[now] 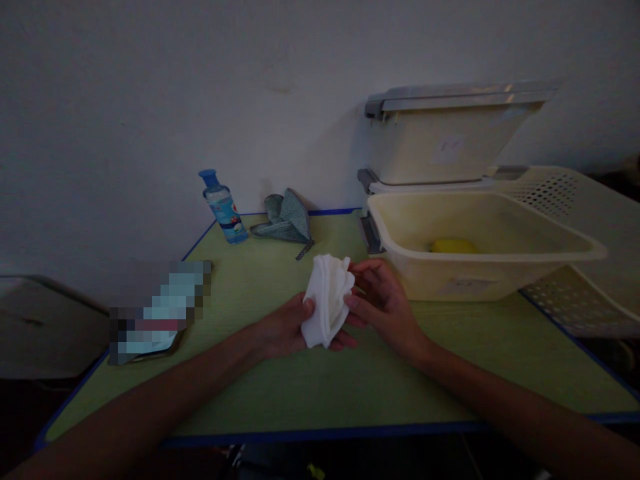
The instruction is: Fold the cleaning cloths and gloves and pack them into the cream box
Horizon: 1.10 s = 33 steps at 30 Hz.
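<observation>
A white folded cloth (324, 303), with layered, ruffled edges on its right side, is held above the middle of the table. My left hand (290, 327) grips it from the left, thumb pressed on its front and fingers passing beneath. From the right, my right hand (385, 307) pinches the ruffled edge between thumb and fingers. Part of the right fingers is hidden behind the cloth. What kind of cloth article it is, I cannot tell.
A blue bottle (227, 213) and a crumpled grey-green cloth (287, 220) stand near the wall. On the left lies a blurred-out flat object (165, 307). An open cream bin (480, 267) holding something yellow (454, 247), a lidded box (440, 150) and a perforated basket (575, 200) occupy the right.
</observation>
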Motion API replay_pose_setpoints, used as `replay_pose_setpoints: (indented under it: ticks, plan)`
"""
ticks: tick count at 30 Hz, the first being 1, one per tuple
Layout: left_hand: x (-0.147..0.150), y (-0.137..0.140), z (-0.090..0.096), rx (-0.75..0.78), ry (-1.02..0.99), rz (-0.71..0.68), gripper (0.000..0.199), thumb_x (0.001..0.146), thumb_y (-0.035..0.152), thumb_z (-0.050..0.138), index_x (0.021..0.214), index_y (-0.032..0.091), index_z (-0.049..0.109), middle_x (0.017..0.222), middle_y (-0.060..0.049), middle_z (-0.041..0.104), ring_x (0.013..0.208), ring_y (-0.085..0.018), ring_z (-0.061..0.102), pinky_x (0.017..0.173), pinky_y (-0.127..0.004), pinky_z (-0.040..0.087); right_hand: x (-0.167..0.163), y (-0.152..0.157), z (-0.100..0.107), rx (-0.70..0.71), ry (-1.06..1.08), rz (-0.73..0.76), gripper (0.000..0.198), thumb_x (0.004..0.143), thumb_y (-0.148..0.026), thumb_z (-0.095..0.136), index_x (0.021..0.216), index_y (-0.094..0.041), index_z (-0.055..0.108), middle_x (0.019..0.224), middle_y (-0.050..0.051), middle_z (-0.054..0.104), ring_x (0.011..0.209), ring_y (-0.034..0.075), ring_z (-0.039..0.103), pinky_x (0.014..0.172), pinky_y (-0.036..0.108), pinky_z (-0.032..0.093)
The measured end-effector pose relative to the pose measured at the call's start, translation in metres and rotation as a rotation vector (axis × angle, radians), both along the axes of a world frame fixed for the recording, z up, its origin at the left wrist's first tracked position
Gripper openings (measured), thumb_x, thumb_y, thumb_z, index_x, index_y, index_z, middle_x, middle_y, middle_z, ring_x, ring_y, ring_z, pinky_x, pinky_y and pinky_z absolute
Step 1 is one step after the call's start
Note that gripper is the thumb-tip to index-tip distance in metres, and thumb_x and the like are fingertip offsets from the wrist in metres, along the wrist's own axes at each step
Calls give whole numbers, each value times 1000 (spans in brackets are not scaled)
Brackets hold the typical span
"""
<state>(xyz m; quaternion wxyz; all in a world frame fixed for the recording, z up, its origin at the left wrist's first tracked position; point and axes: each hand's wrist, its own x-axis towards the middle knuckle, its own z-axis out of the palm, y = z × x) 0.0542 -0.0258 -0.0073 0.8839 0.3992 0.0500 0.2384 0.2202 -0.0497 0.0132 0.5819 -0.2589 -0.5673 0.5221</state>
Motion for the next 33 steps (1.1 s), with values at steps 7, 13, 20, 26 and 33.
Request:
replay_pose_setpoints:
  ticks: [7, 13, 20, 26, 33]
  plan:
    - [3, -1, -2, 25, 54, 123, 49, 68, 40, 70, 108, 15, 58, 95, -10, 68, 81, -20, 68, 71, -25, 53, 2, 2, -1, 159, -200, -211, 6, 73, -20, 60, 71, -21, 54, 91, 2, 48, 81, 12, 52, 60, 21, 48]
    - [5, -3, -4, 122, 91, 165, 46, 68, 39, 71, 105, 14, 58, 91, -11, 69, 79, -19, 68, 71, -25, 52, 5, 3, 3, 211, -242, -281, 4, 72, -17, 58, 71, -21, 58, 89, 2, 50, 81, 12, 53, 61, 22, 48]
    - [7, -4, 0, 146, 197, 251, 46, 66, 38, 73, 103, 14, 59, 90, -11, 70, 76, -21, 68, 73, -30, 52, 9, 5, 3, 202, -276, -280, 6, 73, -17, 58, 70, -21, 62, 91, 4, 54, 83, 14, 55, 65, 26, 49]
    - [9, -6, 0, 154, 312, 339, 47, 60, 39, 76, 96, 13, 61, 85, -9, 70, 72, -20, 68, 70, -31, 52, 8, 5, 6, 253, -346, -305, 11, 74, -21, 59, 66, -21, 67, 87, 5, 60, 81, 16, 59, 74, 33, 48]
    - [10, -5, -2, 179, 341, 394, 47, 56, 41, 78, 89, 13, 62, 80, -6, 70, 68, -19, 67, 69, -30, 52, 8, 1, 11, 318, -406, -334, 9, 71, -22, 60, 72, -21, 69, 89, 6, 64, 84, 18, 61, 75, 34, 49]
